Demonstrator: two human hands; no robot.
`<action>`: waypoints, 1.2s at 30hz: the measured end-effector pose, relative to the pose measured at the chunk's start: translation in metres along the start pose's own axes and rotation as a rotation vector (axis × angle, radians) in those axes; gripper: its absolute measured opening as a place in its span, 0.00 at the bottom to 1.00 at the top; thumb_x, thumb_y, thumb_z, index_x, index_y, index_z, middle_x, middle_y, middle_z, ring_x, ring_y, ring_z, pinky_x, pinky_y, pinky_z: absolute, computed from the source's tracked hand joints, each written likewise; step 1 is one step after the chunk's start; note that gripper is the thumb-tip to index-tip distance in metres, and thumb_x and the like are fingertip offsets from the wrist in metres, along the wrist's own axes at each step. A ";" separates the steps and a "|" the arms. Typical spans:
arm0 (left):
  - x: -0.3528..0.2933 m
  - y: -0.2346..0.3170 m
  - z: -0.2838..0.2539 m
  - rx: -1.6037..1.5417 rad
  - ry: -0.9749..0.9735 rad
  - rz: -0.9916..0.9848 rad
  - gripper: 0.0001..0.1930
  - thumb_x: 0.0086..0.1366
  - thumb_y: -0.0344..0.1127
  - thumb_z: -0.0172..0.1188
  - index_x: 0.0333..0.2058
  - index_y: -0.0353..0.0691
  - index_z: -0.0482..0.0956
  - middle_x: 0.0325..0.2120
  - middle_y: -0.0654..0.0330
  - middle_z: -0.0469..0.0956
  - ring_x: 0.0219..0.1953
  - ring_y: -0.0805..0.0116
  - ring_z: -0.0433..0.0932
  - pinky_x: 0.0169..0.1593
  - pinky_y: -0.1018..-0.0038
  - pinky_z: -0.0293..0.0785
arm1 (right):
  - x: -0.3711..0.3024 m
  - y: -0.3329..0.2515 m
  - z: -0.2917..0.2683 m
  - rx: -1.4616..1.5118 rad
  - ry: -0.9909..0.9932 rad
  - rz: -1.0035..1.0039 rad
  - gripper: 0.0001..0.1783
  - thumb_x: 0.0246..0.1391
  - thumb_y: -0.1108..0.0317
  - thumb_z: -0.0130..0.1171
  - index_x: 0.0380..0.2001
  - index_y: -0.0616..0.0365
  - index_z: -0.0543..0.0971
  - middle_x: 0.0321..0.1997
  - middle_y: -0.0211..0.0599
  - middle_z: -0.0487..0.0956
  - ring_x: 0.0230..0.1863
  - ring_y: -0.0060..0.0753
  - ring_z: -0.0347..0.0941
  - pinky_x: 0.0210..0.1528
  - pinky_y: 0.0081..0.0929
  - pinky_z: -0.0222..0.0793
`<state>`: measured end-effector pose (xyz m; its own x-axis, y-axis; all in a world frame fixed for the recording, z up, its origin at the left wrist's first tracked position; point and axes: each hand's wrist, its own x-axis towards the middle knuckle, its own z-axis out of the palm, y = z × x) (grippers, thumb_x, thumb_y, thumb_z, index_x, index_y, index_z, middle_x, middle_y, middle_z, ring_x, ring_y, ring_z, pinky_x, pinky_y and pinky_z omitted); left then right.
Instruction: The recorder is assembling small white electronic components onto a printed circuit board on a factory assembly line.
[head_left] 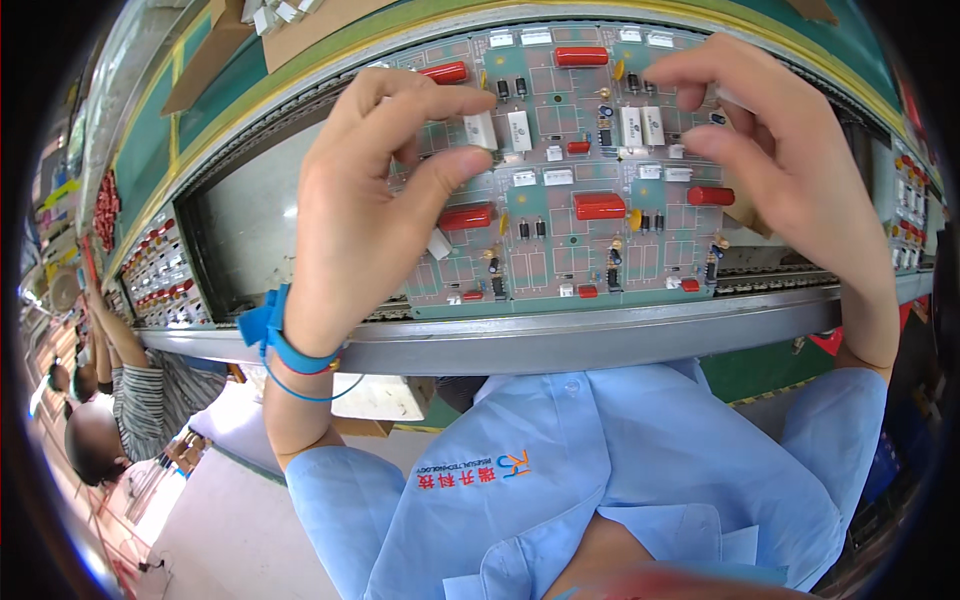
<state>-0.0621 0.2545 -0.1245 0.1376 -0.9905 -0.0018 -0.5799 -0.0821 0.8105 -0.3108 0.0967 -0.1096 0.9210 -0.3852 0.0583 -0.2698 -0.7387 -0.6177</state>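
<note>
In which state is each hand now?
Left hand: at a white block; whether gripped cannot be told.
Right hand: half-curled; anything held cannot be told.

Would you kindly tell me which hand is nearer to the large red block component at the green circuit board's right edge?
Right: the right hand is close, its thumb just beyond the red block component; the left hand is farther off, over the left side of the board.

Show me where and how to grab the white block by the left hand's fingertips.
Probably by its short ends, from above and the left: the white block is oblong, another white block sits close on its right, and the left hand has thumb and forefinger near those ends.
</note>
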 end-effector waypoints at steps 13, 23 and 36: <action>0.004 -0.005 0.010 0.372 0.082 0.174 0.18 0.50 0.28 0.73 0.42 0.49 0.88 0.46 0.57 0.74 0.48 0.57 0.70 0.50 0.65 0.69 | -0.023 0.004 -0.025 0.536 -0.046 0.376 0.20 0.59 0.74 0.51 0.54 0.61 0.75 0.45 0.29 0.74 0.43 0.16 0.68 0.44 0.17 0.65; 0.003 -0.008 0.010 0.408 0.071 0.202 0.18 0.49 0.30 0.73 0.42 0.53 0.88 0.49 0.61 0.73 0.45 0.62 0.69 0.51 0.65 0.62 | -0.029 0.006 -0.026 0.492 0.012 0.435 0.19 0.64 0.64 0.53 0.56 0.58 0.76 0.45 0.27 0.74 0.38 0.12 0.67 0.36 0.12 0.63; 0.005 0.008 0.015 0.674 0.061 0.301 0.18 0.50 0.32 0.73 0.43 0.48 0.87 0.44 0.63 0.76 0.47 0.62 0.73 0.51 0.66 0.61 | -0.045 0.017 -0.008 0.363 0.088 0.260 0.22 0.66 0.58 0.53 0.59 0.56 0.73 0.34 0.23 0.74 0.29 0.08 0.63 0.28 0.08 0.58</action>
<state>-0.0778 0.2469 -0.1266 -0.0723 -0.9745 0.2122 -0.9641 0.1228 0.2356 -0.3592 0.0973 -0.1163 0.8038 -0.5897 -0.0784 -0.3585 -0.3749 -0.8550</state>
